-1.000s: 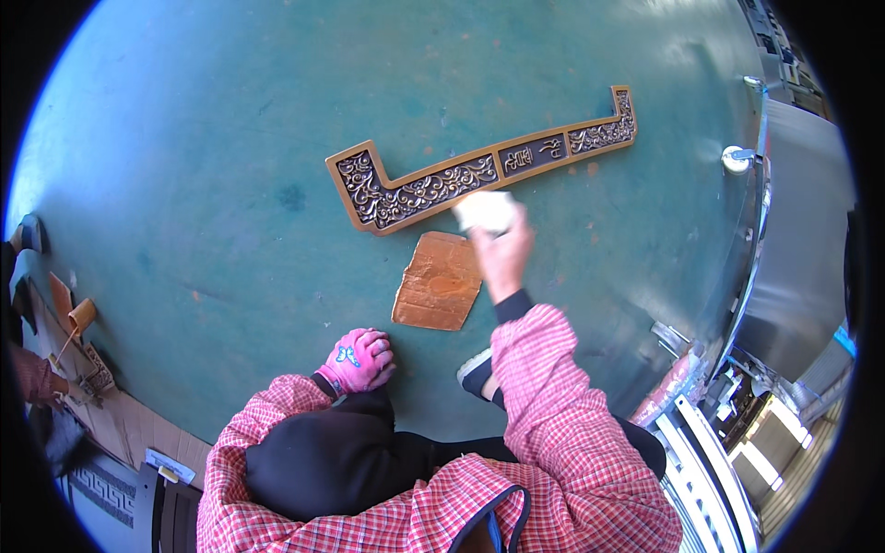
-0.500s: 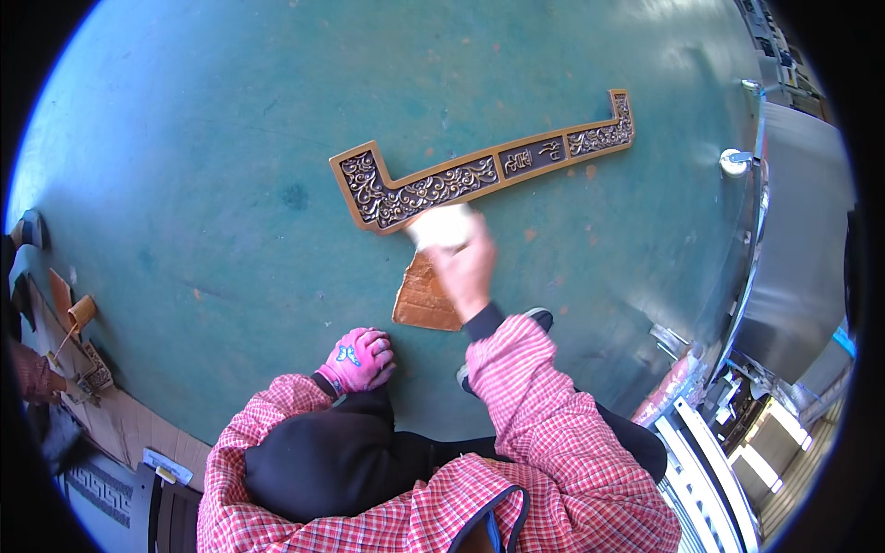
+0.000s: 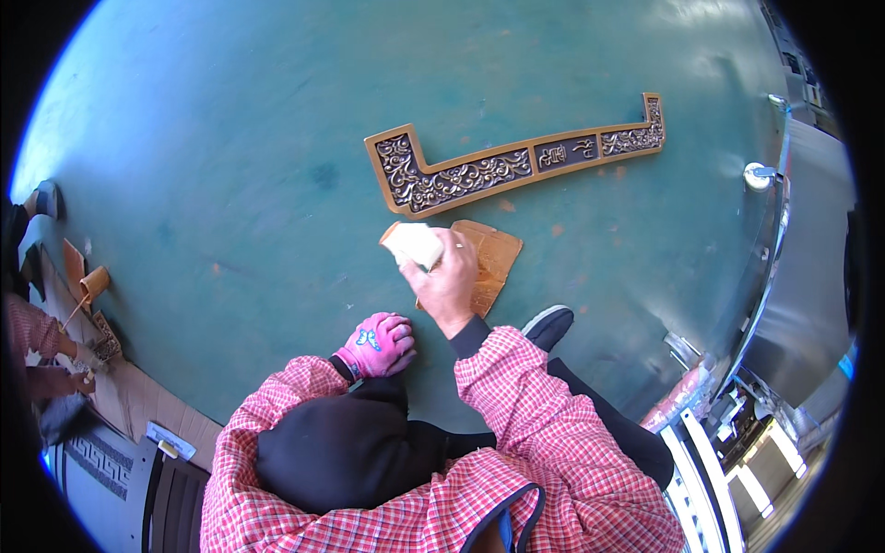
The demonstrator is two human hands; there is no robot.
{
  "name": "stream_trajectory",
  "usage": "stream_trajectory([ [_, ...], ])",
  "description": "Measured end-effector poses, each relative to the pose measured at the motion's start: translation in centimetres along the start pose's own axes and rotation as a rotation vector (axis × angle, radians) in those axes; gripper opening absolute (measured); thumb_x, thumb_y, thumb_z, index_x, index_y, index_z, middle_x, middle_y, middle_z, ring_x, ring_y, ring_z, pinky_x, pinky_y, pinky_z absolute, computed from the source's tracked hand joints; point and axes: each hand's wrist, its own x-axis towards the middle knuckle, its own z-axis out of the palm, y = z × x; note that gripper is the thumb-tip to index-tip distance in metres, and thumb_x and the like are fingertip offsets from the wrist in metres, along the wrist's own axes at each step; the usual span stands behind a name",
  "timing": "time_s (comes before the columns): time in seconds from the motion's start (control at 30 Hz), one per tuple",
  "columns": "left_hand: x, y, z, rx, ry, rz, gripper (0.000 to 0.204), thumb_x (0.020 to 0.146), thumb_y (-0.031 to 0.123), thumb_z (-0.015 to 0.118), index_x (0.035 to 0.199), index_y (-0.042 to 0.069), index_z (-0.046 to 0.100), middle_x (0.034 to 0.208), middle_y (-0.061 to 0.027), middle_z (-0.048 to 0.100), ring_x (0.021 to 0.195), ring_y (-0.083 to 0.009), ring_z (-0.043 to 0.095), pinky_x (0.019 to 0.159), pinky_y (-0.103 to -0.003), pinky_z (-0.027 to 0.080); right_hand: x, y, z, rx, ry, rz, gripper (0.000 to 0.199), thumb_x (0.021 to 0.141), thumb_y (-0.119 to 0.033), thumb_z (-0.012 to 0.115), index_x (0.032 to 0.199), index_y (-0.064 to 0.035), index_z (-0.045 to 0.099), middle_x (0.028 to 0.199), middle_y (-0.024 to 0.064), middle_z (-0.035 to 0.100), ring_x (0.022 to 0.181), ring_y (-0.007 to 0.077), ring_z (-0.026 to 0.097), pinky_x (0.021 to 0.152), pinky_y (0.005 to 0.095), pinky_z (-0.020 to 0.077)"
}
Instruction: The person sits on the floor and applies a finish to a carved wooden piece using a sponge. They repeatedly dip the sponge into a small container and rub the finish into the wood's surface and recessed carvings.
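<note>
Head view: right hand [image 3: 449, 281] has its fingers clamped on a white pad [image 3: 412, 243], sitting over the brown sheet [image 3: 493, 263] just below the carved gilt panel [image 3: 507, 166]. Left hand [image 3: 375, 344] (pink glove, fingers curled together) rests on the green floor [image 3: 230, 166]. Looks like loading the pad; next, reach up to the panel.

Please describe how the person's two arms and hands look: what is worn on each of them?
Both arms wear long sleeves of red-and-white checked cloth. The left hand wears a bright pink glove with a small pale-blue mark on its back. The right hand is bare, with a ring on one finger; a dark inner cuff shows at its wrist.
</note>
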Motion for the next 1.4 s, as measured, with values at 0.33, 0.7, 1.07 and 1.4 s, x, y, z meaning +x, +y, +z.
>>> stream_trajectory([
  [0.33, 0.5, 0.2, -0.3, -0.091, 0.036, -0.018, 0.018, 0.08, 0.022, 0.071, 0.091, 0.01, 0.062, 0.096, -0.0077, 0.062, 0.1, -0.0289, 0.062, 0.085, -0.045, 0.051, 1.3, -0.6, -1.4, 0.086, -0.129, -0.072, 0.043, 0.066, -0.018, 0.083, 0.103, -0.0082, 0.061, 0.097, 0.011, 0.065, 0.096, 0.0337, 0.057, 0.085, 0.0455, 0.0455],
  [0.7, 6.2, -1.6, -3.7, -0.226, 0.541, -0.499, 0.026, 0.082, 0.017, 0.072, 0.101, 0.004, 0.062, 0.099, -0.0149, 0.063, 0.094, -0.035, 0.062, 0.083, -0.043, 0.05, 15.7, -2.9, 1.2, -0.212, -0.226, -0.652, 0.033, 0.071, -0.016, 0.079, 0.101, -0.0112, 0.065, 0.099, 0.0077, 0.067, 0.103, 0.0289, 0.059, 0.095, 0.0439, 0.0409],
  [1.07, 10.7, -4.7, -7.7, -0.956, 0.781, -0.785, 0.048, 0.094, 0.016, 0.064, 0.134, -0.003, 0.044, 0.115, -0.0084, 0.059, 0.104, -0.0128, 0.057, 0.093, -0.028, 0.047, 19.5, -2.7, 0.9, -0.292, -0.256, -0.384, 0.012, 0.074, -0.013, 0.072, 0.085, -0.0112, 0.067, 0.088, 0.0092, 0.068, 0.085, 0.0317, 0.065, 0.075, 0.0421, 0.0513],
  [1.4, 12.9, -6.8, -9.3, -1.079, 0.721, -0.76, 0.049, 0.095, 0.013, 0.063, 0.135, -0.006, 0.043, 0.118, -0.0099, 0.062, 0.106, -0.013, 0.058, 0.093, -0.028, 0.047, 17.8, -2.6, 0.8, -0.227, -0.324, -0.492, 0.019, 0.074, -0.01, 0.071, 0.094, -0.0115, 0.07, 0.09, 0.0086, 0.069, 0.086, 0.0334, 0.066, 0.073, 0.0422, 0.0523],
])
